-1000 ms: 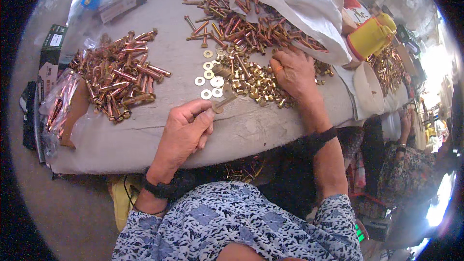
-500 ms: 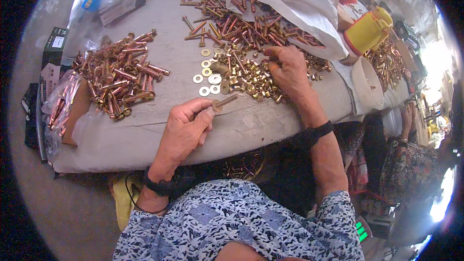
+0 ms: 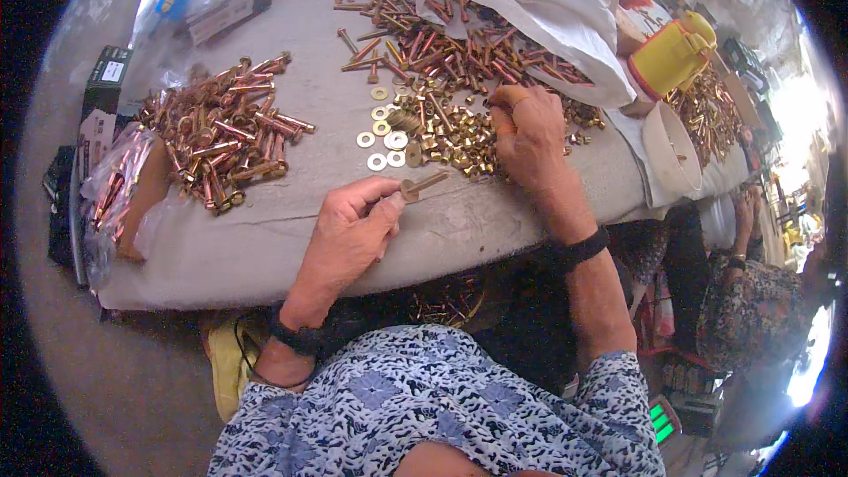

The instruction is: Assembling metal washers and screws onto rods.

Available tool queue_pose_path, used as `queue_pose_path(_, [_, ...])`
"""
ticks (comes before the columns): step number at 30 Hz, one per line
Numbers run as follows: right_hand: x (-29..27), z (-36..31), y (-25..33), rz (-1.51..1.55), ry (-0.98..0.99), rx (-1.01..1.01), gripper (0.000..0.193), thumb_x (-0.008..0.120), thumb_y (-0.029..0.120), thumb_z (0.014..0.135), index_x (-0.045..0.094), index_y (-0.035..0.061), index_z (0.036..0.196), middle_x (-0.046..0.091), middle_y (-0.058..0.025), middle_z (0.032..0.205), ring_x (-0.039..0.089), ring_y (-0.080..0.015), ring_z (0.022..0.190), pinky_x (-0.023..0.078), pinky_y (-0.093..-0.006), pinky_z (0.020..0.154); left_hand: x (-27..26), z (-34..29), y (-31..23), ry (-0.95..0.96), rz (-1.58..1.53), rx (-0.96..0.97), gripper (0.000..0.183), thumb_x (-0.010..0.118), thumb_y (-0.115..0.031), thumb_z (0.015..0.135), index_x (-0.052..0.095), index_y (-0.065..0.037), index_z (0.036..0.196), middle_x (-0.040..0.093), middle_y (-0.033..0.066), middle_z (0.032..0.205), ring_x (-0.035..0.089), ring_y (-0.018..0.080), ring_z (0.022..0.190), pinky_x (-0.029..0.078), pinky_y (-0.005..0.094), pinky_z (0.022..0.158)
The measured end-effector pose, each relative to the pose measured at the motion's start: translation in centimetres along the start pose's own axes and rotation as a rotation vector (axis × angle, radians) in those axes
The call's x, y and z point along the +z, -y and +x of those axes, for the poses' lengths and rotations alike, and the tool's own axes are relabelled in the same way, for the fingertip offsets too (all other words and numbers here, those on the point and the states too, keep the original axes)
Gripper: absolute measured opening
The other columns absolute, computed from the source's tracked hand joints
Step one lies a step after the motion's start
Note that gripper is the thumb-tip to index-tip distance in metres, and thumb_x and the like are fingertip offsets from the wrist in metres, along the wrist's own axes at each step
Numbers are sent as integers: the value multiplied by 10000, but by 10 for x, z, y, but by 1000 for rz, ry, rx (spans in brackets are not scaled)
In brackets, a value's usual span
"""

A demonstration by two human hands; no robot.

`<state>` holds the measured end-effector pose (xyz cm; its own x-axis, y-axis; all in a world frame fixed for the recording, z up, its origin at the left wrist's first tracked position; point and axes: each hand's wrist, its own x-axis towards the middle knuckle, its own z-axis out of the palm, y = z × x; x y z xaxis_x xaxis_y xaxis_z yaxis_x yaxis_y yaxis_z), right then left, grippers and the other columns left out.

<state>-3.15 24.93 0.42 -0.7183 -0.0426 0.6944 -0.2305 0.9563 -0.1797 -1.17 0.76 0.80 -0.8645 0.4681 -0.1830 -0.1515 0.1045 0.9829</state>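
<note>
The left hand (image 3: 353,219) pinches a bolt (image 3: 431,181) between thumb and index finger; a washer (image 3: 407,191) sits at the fingertips, and the shank projects rightward above the cloth (image 3: 468,225). The right hand (image 3: 530,137) curls over the nuts (image 3: 458,137); whether it grips one cannot be told.

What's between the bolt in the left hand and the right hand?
Head view: loosely piled gold-coloured hex nuts lie between the bolt in the left hand and the right hand.
</note>
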Motion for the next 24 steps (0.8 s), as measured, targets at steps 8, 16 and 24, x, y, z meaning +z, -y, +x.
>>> queue_pose_path(8, [-27,-22,33,693,267,371,148,547,18,815,595,0,954,622,-31,820,536,-92,674,438,-226,601,7,0,-5,-36,84,-3,193,513,-142,868,609,4,949,512,-18,611,434,32,468,345,198,411])
queue_pose_path(16, [-36,-27,40,717,322,171,95,593,55,781,612,36,872,624,-108,805,608,-241,745,474,-313,678,11,2,5,-45,166,80,183,527,-138,853,614,5,926,516,-14,617,443,41,505,361,209,441])
queue_pose_path(24, [-39,-30,36,753,351,111,105,595,68,781,617,33,877,627,-115,798,612,-235,742,475,-321,663,12,2,8,-68,294,169,177,530,-121,835,609,25,898,549,32,630,499,83,578,407,252,530])
